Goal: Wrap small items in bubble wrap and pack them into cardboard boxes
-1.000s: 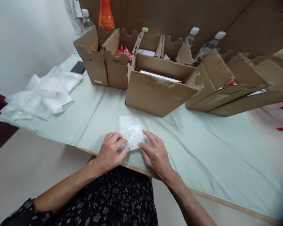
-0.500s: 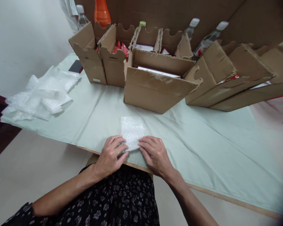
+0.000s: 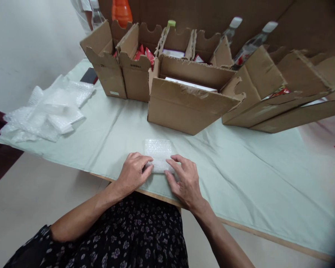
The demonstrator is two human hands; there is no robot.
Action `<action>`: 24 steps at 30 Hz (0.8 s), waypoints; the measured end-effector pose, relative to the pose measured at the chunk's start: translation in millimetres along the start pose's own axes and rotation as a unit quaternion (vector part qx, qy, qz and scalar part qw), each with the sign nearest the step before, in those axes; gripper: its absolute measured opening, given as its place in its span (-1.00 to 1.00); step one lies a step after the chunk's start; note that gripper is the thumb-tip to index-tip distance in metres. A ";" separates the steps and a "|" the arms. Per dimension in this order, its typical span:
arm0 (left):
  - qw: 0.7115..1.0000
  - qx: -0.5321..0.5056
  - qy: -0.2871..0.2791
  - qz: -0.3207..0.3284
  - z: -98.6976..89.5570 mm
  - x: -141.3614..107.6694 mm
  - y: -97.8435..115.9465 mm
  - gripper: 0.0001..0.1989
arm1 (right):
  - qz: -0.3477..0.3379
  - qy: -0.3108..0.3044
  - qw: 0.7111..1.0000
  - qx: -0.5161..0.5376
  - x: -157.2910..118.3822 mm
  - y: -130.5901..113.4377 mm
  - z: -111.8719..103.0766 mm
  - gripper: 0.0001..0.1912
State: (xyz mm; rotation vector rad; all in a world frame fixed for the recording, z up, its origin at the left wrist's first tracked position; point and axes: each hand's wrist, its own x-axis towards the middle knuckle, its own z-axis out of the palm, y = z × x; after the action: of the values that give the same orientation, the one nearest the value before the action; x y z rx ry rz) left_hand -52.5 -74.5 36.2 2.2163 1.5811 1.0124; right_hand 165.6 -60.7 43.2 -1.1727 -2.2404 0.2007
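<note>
A small piece of bubble wrap (image 3: 158,148) lies on the cloth near the table's front edge, with its near part folded over into a thicker strip. At the left end of that fold, my left hand (image 3: 134,170) grips it between thumb and index finger. Across from it, my right hand (image 3: 185,178) has its thumb and index finger curved around the right end of the fold. Whether anything lies inside the fold, I cannot tell.
Several open cardboard boxes (image 3: 181,111) stand along the back and right. Loose bubble wrap (image 3: 48,109) is heaped at the left, near a dark flat object (image 3: 88,76). Behind the boxes are clear bottles (image 3: 254,42) and an orange bottle (image 3: 121,14).
The near edge of the bubble wrap has been folded farther away from me, so the piece is shorter. My fingers have shifted from lying along its sides to its folded ends.
</note>
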 end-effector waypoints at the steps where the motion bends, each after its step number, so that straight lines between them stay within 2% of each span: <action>1: 1.000 0.005 0.001 0.002 0.7 0.5 0.0 -0.89 | -0.012 -0.010 1.000 -0.016 -1.1 -0.8 -0.3 -0.75; 4: 1.000 0.025 0.012 0.010 0.6 -0.9 1.8 -0.90 | -0.049 -0.046 0.997 -0.033 -2.5 0.3 0.1 -0.80; 7: 0.999 0.011 0.019 0.025 -3.8 -5.9 4.4 -0.86 | -0.063 -0.048 0.997 -0.020 -0.4 3.6 0.7 -0.82; 12: 0.998 -0.035 -0.012 0.041 -14.3 -15.5 4.2 -0.83 | -0.038 -0.062 0.995 0.066 4.5 5.2 -5.1 -0.84; 16: 0.998 -0.057 0.000 0.021 -14.2 -13.7 0.7 -0.88 | -0.008 -0.074 0.992 0.104 5.2 4.7 -6.4 -0.84; 21: 1.000 -0.029 0.001 0.009 -6.7 -1.6 -4.1 -0.91 | -0.017 0.014 1.000 0.017 4.5 0.9 -3.0 -0.80; 24: 1.000 0.009 -0.008 -0.006 -3.6 5.1 -6.3 -0.89 | -0.054 0.001 0.998 -0.035 5.5 -1.1 -2.6 -0.79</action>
State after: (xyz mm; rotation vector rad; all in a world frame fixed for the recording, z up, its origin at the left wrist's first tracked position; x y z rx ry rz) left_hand -58.6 -68.2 37.4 2.2182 1.6017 0.9794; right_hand 163.9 -57.4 48.1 -1.0846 -2.3184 0.0778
